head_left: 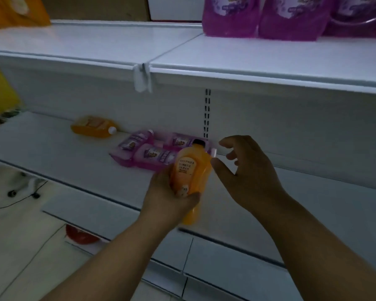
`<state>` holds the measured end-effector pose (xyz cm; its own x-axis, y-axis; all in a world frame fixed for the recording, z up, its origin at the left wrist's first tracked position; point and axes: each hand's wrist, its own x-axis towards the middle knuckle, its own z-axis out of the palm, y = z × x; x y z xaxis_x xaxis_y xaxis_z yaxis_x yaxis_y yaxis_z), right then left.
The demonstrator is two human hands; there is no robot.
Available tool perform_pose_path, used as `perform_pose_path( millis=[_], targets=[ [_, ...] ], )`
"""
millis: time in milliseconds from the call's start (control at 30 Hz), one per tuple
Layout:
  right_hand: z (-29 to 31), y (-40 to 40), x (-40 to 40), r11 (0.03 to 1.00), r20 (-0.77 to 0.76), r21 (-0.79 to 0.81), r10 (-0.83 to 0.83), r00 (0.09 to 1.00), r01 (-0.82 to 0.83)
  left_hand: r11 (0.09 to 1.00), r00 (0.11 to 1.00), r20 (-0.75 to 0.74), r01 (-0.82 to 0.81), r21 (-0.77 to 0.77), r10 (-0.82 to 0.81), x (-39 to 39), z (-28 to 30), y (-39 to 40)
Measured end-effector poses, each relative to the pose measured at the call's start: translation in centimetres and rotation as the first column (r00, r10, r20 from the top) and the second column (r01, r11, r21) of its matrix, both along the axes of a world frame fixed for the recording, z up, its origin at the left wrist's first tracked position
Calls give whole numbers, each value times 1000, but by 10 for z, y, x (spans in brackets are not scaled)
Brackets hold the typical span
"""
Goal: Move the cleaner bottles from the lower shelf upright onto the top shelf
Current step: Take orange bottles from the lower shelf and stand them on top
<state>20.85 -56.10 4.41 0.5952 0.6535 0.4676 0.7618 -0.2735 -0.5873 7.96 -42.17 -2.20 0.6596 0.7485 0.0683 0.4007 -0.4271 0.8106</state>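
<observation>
Since it has to land upright up top, the left hand [172, 198] grips the orange bottle [190, 172] by its base above the lower shelf [52, 148], right hand [245, 170] spread loosely beside it, probably steadying.

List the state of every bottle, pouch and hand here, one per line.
Orange bottle: gripped in left hand, off the shelf.
Right hand: open, empty, beside it.
Second orange bottle: lying on lower shelf.
Pink bottles: lying flat, clustered.
Purple pouches: upright on top shelf.
</observation>
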Motion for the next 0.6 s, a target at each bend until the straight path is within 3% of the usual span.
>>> perform_pose_path(
  millis=[100,267,400,600],
  targets=[
    [4,46,-25,992,-32,40,118,992,-117,991,962,251,-87,-100,110,-58,19,19],
    [7,140,-97,976,-2,19,216,976,-216,941,809,512,-144,-306,290,-150,43,69],
    [1,215,-162,956,-35,-9,294,955,-294,902,716,573,-196,-384,399,-214,58,130],
    [-22,317,-233,962,-175,-7,268,947,-273,906,747,575,-85,-415,334,-291,68,228]
  ],
)
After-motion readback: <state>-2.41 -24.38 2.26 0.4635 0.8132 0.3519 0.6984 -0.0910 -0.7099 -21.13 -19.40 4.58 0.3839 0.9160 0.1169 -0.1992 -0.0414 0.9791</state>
